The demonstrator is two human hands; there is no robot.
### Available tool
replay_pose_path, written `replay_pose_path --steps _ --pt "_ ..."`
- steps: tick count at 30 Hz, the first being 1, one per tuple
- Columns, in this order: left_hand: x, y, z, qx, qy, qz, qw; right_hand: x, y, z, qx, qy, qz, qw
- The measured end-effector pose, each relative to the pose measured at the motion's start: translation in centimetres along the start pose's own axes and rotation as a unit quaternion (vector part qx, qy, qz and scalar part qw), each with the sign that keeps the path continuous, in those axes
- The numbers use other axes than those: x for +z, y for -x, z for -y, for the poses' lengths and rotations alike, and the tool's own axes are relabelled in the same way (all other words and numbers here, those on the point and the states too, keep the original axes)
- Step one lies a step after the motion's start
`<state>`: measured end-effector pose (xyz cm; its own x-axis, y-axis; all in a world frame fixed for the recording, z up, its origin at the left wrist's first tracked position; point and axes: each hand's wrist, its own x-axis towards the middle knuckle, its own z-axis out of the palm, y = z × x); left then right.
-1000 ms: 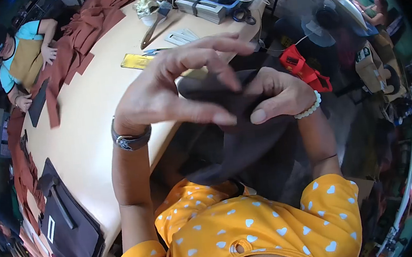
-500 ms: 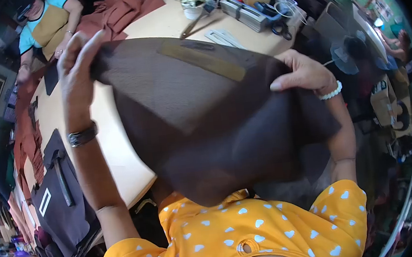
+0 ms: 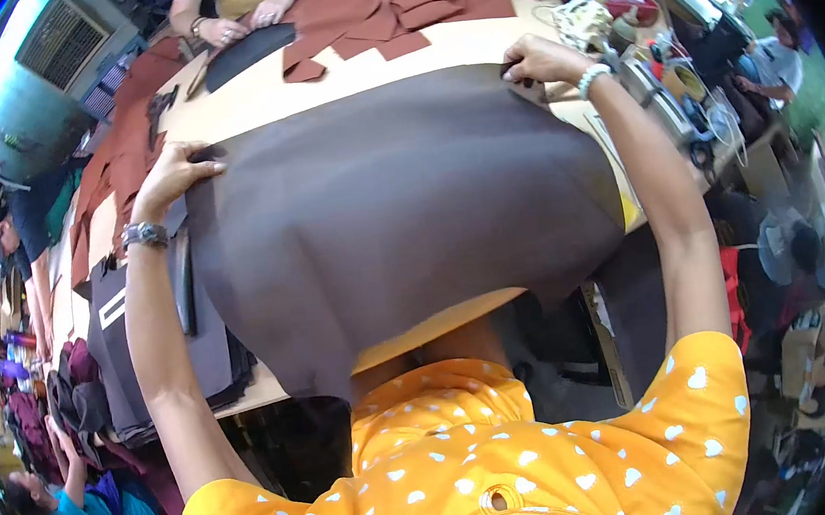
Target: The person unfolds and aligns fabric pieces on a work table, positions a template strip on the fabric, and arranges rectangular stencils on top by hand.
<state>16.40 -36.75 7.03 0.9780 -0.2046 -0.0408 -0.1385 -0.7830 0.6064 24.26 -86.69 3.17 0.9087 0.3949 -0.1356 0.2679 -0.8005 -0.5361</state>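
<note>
A large dark brown leather sheet [image 3: 396, 199] stretches between my two hands over the pale table [image 3: 451, 47]. Its near edge hangs past the table's front in uneven folds. My left hand [image 3: 173, 177] pinches the far left corner, thumb on top. At the far right corner, my right hand [image 3: 545, 61] grips the edge with fingers closed. Beneath the sheet's right side a bit of yellow [image 3: 629, 211] shows. A stack of dark cut pieces [image 3: 127, 363] lies left of the sheet, with a hammer [image 3: 183, 282] on it partly behind my left forearm.
Across the table a person's hands [image 3: 247, 18] rest near a dark piece [image 3: 251, 57]. Reddish-brown leather pieces [image 3: 396, 3] cover the far side. Tools and a grey box [image 3: 655, 96] crowd the right end. Another person [image 3: 107, 506] sits low at the left.
The sheet has gone from lifted and bunched near my body to spread out over the table. My right hand has moved forward to its far corner; the view has turned.
</note>
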Motion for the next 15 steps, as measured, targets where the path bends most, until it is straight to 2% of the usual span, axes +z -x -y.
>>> replay_pose_path --steps 1,3,4,6,8,10,12,13,14,15 --pt "-0.6 -0.8 1.6 0.007 -0.047 -0.012 0.999 0.6 -2.3 0.3 -0.024 0.057 -0.037 0.997" --pt "-2.0 -3.0 4.0 -0.045 -0.05 -0.037 0.997 1.5 -6.2 1.1 -0.066 0.167 -0.115 0.977" --pt "-2.8 -4.3 5.3 -0.053 -0.076 -0.062 0.994 1.7 -7.1 2.8 0.008 0.218 -0.161 0.963" --pt "-3.6 -5.3 4.2 -0.033 -0.153 -0.201 0.967 1.3 -11.5 2.9 0.052 0.216 -0.237 0.946" --pt "-5.5 -7.0 5.4 0.044 -0.226 -0.381 0.895 -0.9 -13.0 5.0 0.074 0.152 -0.29 0.942" --pt "-8.0 -6.2 3.9 0.101 -0.191 -0.439 0.872 -3.2 -14.4 4.5 0.023 -0.054 -0.357 0.932" --pt "-8.1 -3.5 0.8 0.167 -0.192 -0.522 0.814 -4.2 -13.5 5.3 -0.131 -0.215 -0.431 0.867" --pt "-7.8 -1.8 -0.2 0.162 -0.178 -0.526 0.816 -5.9 -15.0 2.8 -0.182 -0.006 -0.513 0.839" --pt "-7.2 0.0 -0.8 0.159 -0.164 -0.53 0.817 -4.7 -11.6 5.2 -0.232 -0.419 -0.409 0.776" --pt "-6.2 1.9 -1.1 0.164 -0.148 -0.531 0.818 -4.4 -8.7 6.2 -0.273 -0.5 -0.361 0.739"
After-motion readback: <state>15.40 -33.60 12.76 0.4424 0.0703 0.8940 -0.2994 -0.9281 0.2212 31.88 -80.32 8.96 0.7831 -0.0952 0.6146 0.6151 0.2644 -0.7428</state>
